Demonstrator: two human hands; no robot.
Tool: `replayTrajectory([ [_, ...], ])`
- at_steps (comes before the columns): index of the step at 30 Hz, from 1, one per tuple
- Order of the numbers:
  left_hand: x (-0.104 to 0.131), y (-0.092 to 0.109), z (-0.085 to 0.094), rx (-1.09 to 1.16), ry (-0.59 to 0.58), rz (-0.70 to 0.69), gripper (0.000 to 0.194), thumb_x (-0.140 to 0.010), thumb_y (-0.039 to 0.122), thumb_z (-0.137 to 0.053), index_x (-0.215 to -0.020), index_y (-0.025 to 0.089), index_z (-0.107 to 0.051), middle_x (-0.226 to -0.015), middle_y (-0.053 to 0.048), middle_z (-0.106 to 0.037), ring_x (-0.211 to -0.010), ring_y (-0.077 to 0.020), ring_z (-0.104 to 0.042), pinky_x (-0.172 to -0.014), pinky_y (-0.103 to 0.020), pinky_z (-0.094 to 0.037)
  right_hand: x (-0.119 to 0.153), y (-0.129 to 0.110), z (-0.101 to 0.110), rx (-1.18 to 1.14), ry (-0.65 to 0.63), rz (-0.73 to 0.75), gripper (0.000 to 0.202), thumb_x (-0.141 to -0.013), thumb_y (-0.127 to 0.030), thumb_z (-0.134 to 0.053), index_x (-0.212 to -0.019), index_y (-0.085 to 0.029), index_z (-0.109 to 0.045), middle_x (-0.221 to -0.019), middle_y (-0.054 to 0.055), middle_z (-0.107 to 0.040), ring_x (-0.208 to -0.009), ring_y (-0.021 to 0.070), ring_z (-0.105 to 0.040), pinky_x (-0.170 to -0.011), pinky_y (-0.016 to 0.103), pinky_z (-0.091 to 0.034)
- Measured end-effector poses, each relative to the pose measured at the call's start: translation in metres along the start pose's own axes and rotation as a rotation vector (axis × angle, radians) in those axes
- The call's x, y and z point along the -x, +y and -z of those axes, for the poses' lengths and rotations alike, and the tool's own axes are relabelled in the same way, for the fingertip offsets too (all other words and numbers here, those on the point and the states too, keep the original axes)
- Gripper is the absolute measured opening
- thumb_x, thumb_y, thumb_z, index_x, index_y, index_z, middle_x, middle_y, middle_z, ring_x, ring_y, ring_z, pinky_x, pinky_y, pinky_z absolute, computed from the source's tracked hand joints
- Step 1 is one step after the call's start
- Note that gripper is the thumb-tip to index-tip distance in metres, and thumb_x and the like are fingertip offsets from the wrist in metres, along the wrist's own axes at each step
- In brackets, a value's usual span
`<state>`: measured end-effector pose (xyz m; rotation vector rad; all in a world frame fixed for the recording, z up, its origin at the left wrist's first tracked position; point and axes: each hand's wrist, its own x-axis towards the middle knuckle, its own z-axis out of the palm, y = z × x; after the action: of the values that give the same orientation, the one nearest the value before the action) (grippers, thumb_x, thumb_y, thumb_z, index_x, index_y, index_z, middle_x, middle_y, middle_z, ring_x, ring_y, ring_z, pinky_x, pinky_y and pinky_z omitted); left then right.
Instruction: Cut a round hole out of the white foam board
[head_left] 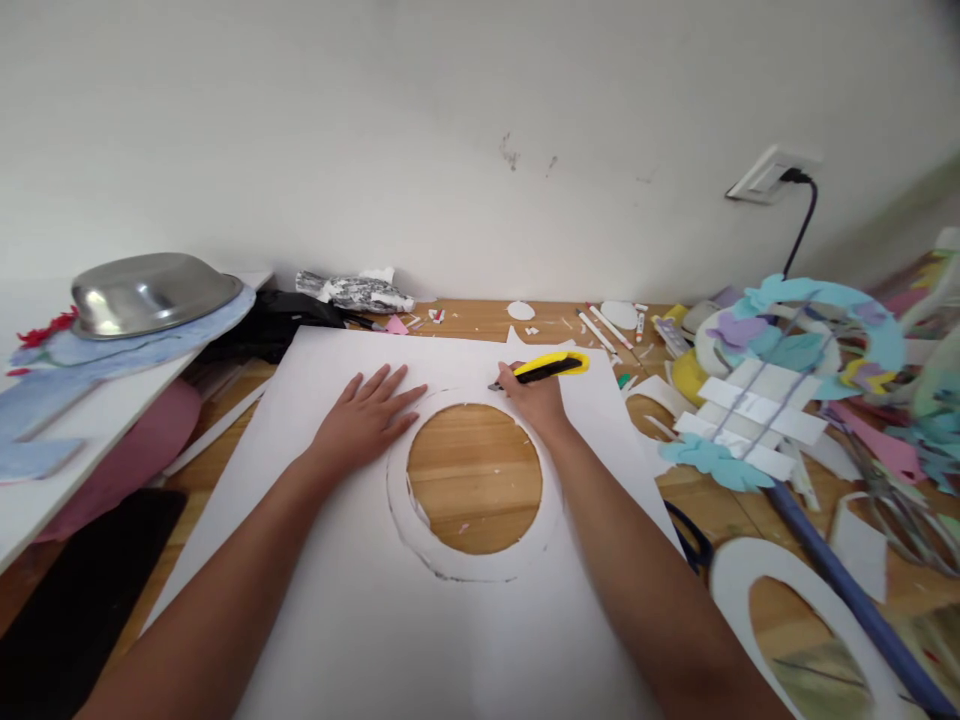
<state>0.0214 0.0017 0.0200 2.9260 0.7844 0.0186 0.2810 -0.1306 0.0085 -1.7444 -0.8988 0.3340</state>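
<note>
A large white board (330,610) lies on the wooden table with a round hole cut through it, and a dark drawn line curves around the hole. My left hand (369,412) rests flat on the board, fingers spread, at the hole's upper left. Above the hole's upper right, my right hand (536,398) grips a yellow and black utility knife (553,366). The knife's tip points left and is at the board's surface, near the drawn line.
On the left, a metal bowl (159,292) sits upside down on a white shelf, with a black slab (94,580) below. At right are a pastel paper wreath (799,345), a white ring (840,610), scissors (892,500) and scraps. Pens (600,330) lie behind the board.
</note>
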Motion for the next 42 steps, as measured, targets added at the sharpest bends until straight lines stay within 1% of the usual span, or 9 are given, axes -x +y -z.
replayTrajectory([
  [4,0.0000,-0.0008,-0.0007,0.007,0.007,-0.005,0.052,-0.103,0.056,-0.025,-0.154,0.046,-0.030,-0.166,0.005,-0.016,-0.155,-0.0222,-0.014,-0.123,-0.051,-0.014,0.0004,0.0006,0.0017,0.001,0.065,-0.036,0.034,-0.077,-0.044,-0.063,-0.055,-0.022,-0.049,-0.052,-0.002,-0.052,-0.054,0.0139,-0.050,-0.057,0.026,-0.041],
  [7,0.0001,-0.0008,-0.0003,0.005,0.007,-0.003,0.052,-0.103,0.056,-0.025,-0.154,0.046,-0.030,-0.166,0.005,-0.016,-0.154,-0.0222,-0.015,-0.123,-0.051,-0.014,0.0005,0.0017,0.0027,0.003,0.086,-0.059,0.035,-0.075,-0.047,-0.064,-0.056,-0.022,-0.050,-0.053,-0.002,-0.053,-0.052,0.0135,-0.050,-0.053,0.025,-0.039],
  [13,-0.0002,-0.0020,-0.0008,-0.004,0.011,-0.009,0.052,-0.103,0.056,-0.024,-0.154,0.046,-0.030,-0.166,0.006,-0.016,-0.154,-0.0225,-0.015,-0.124,-0.051,-0.015,0.0031,0.0012,0.0079,0.028,0.106,-0.060,0.035,-0.075,-0.048,-0.065,-0.056,-0.022,-0.051,-0.054,-0.001,-0.056,-0.053,0.0146,-0.054,-0.054,0.025,-0.040],
  [18,-0.0004,-0.0024,-0.0014,-0.002,0.014,-0.003,0.053,-0.103,0.057,-0.024,-0.154,0.047,-0.030,-0.166,0.007,-0.015,-0.154,-0.0221,-0.015,-0.124,-0.051,-0.015,0.0032,0.0019,0.0076,0.053,0.143,-0.045,0.031,-0.075,-0.045,-0.066,-0.059,-0.022,-0.053,-0.060,0.001,-0.062,-0.061,0.0167,-0.061,-0.058,0.025,-0.044],
  [24,-0.0004,-0.0015,-0.0004,0.003,0.005,-0.001,0.052,-0.103,0.056,-0.024,-0.154,0.047,-0.030,-0.166,0.006,-0.015,-0.155,-0.0211,-0.014,-0.124,-0.051,-0.014,0.0028,0.0022,0.0051,0.075,0.151,-0.062,0.029,-0.074,-0.043,-0.065,-0.059,-0.022,-0.052,-0.057,0.002,-0.061,-0.058,0.0171,-0.061,-0.053,0.025,-0.042],
  [27,-0.0004,-0.0014,-0.0003,0.009,0.003,-0.003,0.052,-0.103,0.057,-0.025,-0.154,0.047,-0.030,-0.166,0.006,-0.016,-0.154,-0.0219,-0.014,-0.124,-0.051,-0.014,0.0030,0.0005,0.0051,0.078,0.142,-0.070,0.030,-0.073,-0.042,-0.066,-0.056,-0.023,-0.050,-0.054,0.001,-0.058,-0.054,0.0161,-0.058,-0.051,0.026,-0.040],
  [30,-0.0004,-0.0019,-0.0011,0.016,0.011,-0.005,0.052,-0.103,0.057,-0.025,-0.154,0.046,-0.031,-0.166,0.006,-0.017,-0.154,-0.0225,-0.015,-0.124,-0.051,-0.014,0.0037,-0.0009,0.0059,0.073,0.156,-0.063,0.031,-0.074,-0.041,-0.064,-0.055,-0.023,-0.047,-0.055,0.000,-0.056,-0.055,0.0151,-0.056,-0.054,0.026,-0.042],
  [35,-0.0004,-0.0020,-0.0017,0.016,0.013,-0.005,0.052,-0.103,0.057,-0.025,-0.154,0.047,-0.030,-0.166,0.006,-0.016,-0.154,-0.0224,-0.015,-0.124,-0.051,-0.014,0.0048,0.0012,0.0073,0.078,0.162,-0.086,0.030,-0.074,-0.043,-0.064,-0.057,-0.022,-0.050,-0.054,0.000,-0.057,-0.054,0.0160,-0.057,-0.052,0.026,-0.042],
  [42,0.0001,-0.0009,0.0000,0.005,0.017,-0.008,0.052,-0.103,0.056,-0.024,-0.154,0.046,-0.030,-0.166,0.006,-0.016,-0.154,-0.0219,-0.015,-0.124,-0.051,-0.015,0.0072,-0.0017,0.0090,0.099,0.161,-0.072,0.027,-0.073,-0.041,-0.064,-0.058,-0.023,-0.050,-0.053,0.000,-0.057,-0.061,0.0181,-0.062,-0.055,0.025,-0.043],
])
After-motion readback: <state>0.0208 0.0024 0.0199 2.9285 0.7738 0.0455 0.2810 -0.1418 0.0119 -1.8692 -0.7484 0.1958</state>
